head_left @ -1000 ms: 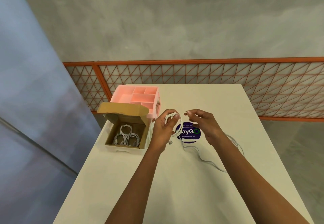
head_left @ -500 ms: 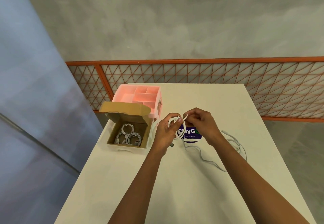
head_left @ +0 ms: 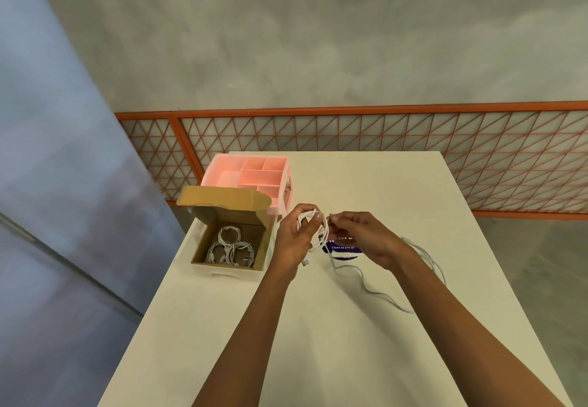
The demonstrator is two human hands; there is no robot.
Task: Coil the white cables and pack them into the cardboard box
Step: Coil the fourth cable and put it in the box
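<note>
White cable (head_left: 313, 231) coil upright between hands (head_left: 294, 238)

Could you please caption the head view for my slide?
Left hand and right hand coil a white cable beside the open cardboard box.

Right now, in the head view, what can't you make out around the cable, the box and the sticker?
- Sticker: mostly hidden behind the right hand; only "Clean as you go" reads.
- Cable: the left hand covers part of the coil, so the loop count is unclear.
- Box: coils inside overlap and are too small to count.
- Loose cable: its far end runs behind the right forearm.
</note>
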